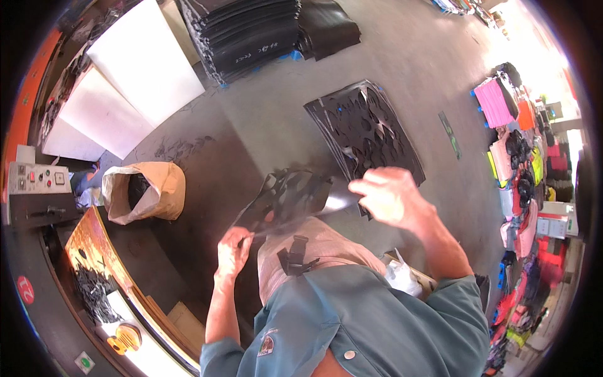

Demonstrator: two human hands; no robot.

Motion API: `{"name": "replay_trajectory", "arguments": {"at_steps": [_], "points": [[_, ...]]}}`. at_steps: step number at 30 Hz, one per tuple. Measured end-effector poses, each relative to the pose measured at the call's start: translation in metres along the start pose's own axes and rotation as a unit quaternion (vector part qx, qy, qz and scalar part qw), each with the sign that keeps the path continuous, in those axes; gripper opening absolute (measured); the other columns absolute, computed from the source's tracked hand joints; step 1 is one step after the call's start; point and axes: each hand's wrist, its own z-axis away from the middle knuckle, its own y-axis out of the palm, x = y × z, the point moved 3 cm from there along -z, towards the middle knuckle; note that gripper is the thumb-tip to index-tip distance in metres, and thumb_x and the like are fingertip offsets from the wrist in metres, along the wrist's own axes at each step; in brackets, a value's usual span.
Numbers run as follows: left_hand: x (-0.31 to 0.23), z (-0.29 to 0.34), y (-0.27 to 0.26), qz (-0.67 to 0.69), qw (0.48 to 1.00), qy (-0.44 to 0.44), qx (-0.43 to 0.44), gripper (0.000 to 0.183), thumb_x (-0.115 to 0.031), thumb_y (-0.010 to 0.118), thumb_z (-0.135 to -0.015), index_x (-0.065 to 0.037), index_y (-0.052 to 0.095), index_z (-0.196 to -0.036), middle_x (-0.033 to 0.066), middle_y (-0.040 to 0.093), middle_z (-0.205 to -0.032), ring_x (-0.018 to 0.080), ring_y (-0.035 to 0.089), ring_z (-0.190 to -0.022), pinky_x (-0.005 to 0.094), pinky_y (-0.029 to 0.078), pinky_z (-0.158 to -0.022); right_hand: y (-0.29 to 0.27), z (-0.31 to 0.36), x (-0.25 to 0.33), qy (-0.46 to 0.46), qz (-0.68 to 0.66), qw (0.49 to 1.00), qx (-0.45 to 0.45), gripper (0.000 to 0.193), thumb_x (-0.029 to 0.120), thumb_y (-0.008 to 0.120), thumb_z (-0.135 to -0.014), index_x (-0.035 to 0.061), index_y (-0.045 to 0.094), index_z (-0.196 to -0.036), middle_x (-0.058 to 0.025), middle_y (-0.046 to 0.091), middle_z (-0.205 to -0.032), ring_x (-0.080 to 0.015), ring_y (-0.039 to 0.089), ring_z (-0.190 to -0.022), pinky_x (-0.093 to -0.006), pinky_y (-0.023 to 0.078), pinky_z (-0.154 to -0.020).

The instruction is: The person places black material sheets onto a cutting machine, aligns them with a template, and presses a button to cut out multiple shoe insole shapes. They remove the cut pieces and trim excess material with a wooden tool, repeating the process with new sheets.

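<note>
A thin black sheet with cut-out holes [295, 191] hangs stretched in front of my legs, part of it blurred. My left hand [232, 251] is closed, pinching its near left corner. Higher up on the right is my right hand [392, 198], its fingers curled together at the sheet's shiny right end. Motion blur softens the grip there. Beyond that hand, a stack of similar perforated black sheets [370, 129] lies on the floor, partly covered by my fingers.
A brown paper bag [173, 188] with black scraps stands left. White boards [147, 63] lean behind it. Black sheets [251, 38] are piled at the far side. Left is a machine panel [41, 179] and a bench holding black strips [97, 295]. Colourful materials [496, 103] line the right.
</note>
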Motion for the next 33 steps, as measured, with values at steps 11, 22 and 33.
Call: {"name": "replay_trajectory", "arguments": {"at_steps": [11, 22, 33], "points": [[-0.061, -0.271, 0.058, -0.032, 0.998, 0.025, -0.05, 0.011, -0.012, 0.07, -0.104, -0.003, 0.069, -0.111, 0.0215, 0.073, -0.084, 0.0349, 0.074, -0.072, 0.0398, 0.058, -0.068, -0.087, -0.044, -0.229, 0.12, 0.105, 0.977, -0.139, 0.02, 0.022, 0.071, -0.099, 0.0121, 0.077, -0.115, -0.0099, 0.072, -0.095, -0.0344, 0.072, -0.086, -0.0461, 0.058, -0.076], [-0.344, -0.443, 0.055, -0.076, 0.97, 0.182, -0.145, 0.015, -0.014, 0.074, -0.104, -0.005, 0.079, -0.115, 0.0034, 0.076, -0.082, 0.0064, 0.064, -0.068, 0.0251, 0.054, -0.066, -0.269, -0.017, -0.421, 0.157, 0.134, 0.906, -0.368, 0.019, 0.019, 0.069, -0.099, 0.0032, 0.078, -0.106, -0.0158, 0.077, -0.103, -0.032, 0.073, -0.099, -0.0404, 0.056, -0.091], [-0.405, -0.372, 0.243, -0.016, 0.904, 0.399, 0.156, 0.031, -0.004, 0.071, -0.092, -0.006, 0.071, -0.123, 0.011, 0.076, -0.098, 0.024, 0.071, -0.07, 0.0361, 0.057, -0.057, -0.247, 0.241, -0.498, 0.301, 0.258, 0.886, -0.242, 0.028, 0.014, 0.062, -0.103, 0.012, 0.074, -0.128, -0.0119, 0.073, -0.115, -0.0311, 0.07, -0.109, -0.0383, 0.055, -0.093]]}}
